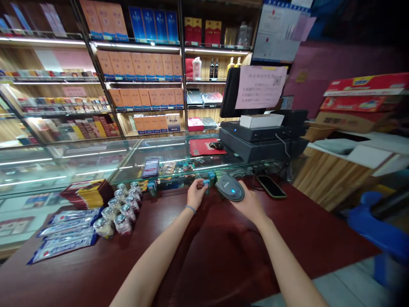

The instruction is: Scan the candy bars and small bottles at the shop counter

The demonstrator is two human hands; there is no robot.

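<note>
My right hand (pixel 251 204) is wrapped round the handle of a dark grey barcode scanner (pixel 226 186), which shows a small blue light on top. The scanner's head points left and away from me. My left hand (pixel 196 195), with a band on its wrist, pinches a small teal packet (pixel 206 184) just above the brown table, left of the scanner. Behind, by the glass counter's edge, stands another small teal packet (pixel 211 175). A smartphone (pixel 271 186) lies flat to the right of my right hand.
Several small lidded jars (pixel 123 224), blue-and-white packages (pixel 64 238) and stacked yellow-and-red packets (pixel 94 194) sit at left. A glass counter (pixel 128 172) runs behind the table (pixel 198 256). A monitor (pixel 230 91) stands back right, a blue stool (pixel 373 221) far right.
</note>
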